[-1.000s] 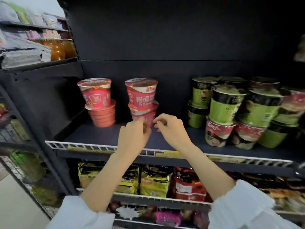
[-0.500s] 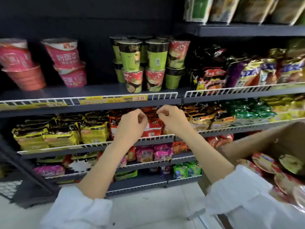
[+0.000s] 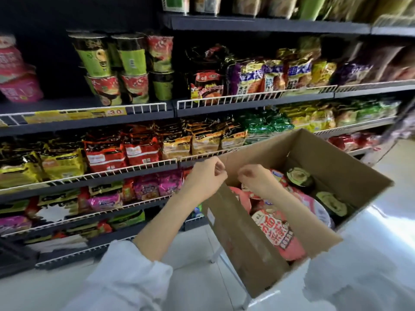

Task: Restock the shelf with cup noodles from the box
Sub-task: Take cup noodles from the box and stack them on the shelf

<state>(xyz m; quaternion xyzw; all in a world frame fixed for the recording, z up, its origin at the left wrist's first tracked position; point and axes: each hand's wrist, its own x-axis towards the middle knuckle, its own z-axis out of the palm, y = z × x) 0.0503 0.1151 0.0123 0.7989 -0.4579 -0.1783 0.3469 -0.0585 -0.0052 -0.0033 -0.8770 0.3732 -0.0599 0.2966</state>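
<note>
Store shelf (image 3: 143, 117) behind; left hand (image 3: 205, 176), right hand (image 3: 253, 179) over box (image 3: 332, 167), grips loosely curled, empty.

Both forearms reach forward, bare below pushed-up white sleeves. The left hand (image 3: 205, 176) and right hand (image 3: 253, 178) hang side by side, close but apart, fingers loosely curled, holding nothing.
</note>
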